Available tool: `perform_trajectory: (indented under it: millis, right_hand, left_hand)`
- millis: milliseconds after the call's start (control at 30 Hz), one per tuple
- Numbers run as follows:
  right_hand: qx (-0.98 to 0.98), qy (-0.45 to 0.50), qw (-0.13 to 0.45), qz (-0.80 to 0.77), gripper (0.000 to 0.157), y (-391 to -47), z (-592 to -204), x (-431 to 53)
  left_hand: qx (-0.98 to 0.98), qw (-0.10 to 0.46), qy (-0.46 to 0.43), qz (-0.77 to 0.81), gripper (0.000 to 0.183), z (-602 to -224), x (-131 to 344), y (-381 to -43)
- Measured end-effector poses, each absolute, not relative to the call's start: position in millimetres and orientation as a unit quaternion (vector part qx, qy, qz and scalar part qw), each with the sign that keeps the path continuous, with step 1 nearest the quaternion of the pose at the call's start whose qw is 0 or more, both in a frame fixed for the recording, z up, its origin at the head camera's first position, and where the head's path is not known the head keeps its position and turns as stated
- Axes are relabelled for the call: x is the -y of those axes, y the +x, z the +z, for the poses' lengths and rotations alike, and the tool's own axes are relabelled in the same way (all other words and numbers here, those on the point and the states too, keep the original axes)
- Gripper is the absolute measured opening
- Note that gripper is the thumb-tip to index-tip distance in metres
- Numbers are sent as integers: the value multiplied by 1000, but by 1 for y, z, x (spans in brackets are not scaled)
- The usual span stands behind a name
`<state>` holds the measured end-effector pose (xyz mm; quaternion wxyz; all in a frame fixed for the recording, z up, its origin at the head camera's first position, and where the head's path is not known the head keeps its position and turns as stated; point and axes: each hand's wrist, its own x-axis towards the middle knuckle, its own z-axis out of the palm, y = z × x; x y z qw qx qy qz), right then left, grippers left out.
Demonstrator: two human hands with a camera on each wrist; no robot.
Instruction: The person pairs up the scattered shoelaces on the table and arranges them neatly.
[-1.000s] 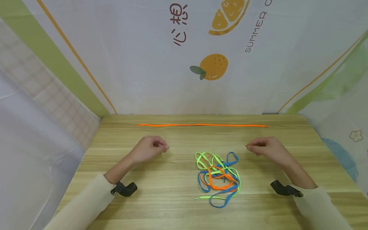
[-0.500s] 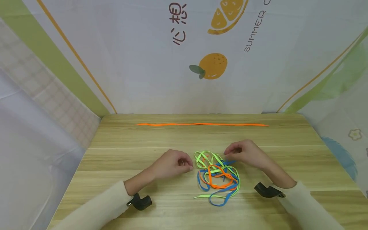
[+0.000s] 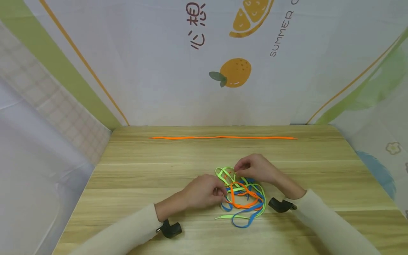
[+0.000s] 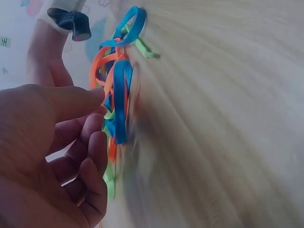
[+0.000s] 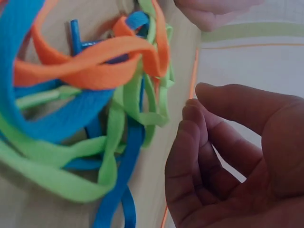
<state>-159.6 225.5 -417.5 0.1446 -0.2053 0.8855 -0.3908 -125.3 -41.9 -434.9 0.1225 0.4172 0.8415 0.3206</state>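
A loose tangle of flat shoelaces lies mid-table in the head view: a green lace (image 3: 262,198), a blue lace (image 3: 241,226) and an orange lace (image 3: 243,205). My left hand (image 3: 204,191) is at the tangle's left side. In the left wrist view, its thumb and forefinger come together right at the orange and blue loops (image 4: 122,102); I cannot tell whether they pinch one. Over the far side of the tangle is my right hand (image 3: 256,167), fingers loosely bent. The right wrist view shows nothing between its thumb (image 5: 228,102) and fingers, beside the green strands (image 5: 114,156).
Another orange lace (image 3: 223,137) lies stretched straight along the back of the wooden table (image 3: 134,152). Behind the table hangs a white printed cloth (image 3: 159,88). Black wrist devices (image 3: 170,229) sit on both sleeves.
Both hands have moved inward to the tangle, the left rightward and nearer the body, the right leftward. The laces look to lie as before.
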Motion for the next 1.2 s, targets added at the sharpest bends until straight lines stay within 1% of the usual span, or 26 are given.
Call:
perform_trajectory:
  millis: [267, 500, 667, 900, 1000, 1200]
  right_hand:
    - [-892, -242, 121, -363, 7, -167, -428, -217]
    - [-896, -229, 139, -353, 12, -169, -434, -212]
    - [-902, -223, 141, -341, 15, -169, -436, -207]
    - [-911, -244, 120, -311, 9, -166, -437, -204]
    - [-911, -257, 116, -301, 9, -166, -437, -205]
    - [-902, -257, 137, -318, 11, -160, -433, -211]
  left_hand:
    - [-857, 117, 419, 276, 8, -438, 38, -121]
    - [-860, 116, 420, 265, 13, -438, 38, -118]
    - [-865, 120, 411, 261, 19, -438, 38, -118]
    - [-863, 114, 412, 269, 22, -439, 41, -116]
    - [-861, 108, 414, 276, 23, -438, 43, -116]
    - [-857, 107, 400, 308, 23, -434, 51, -115]
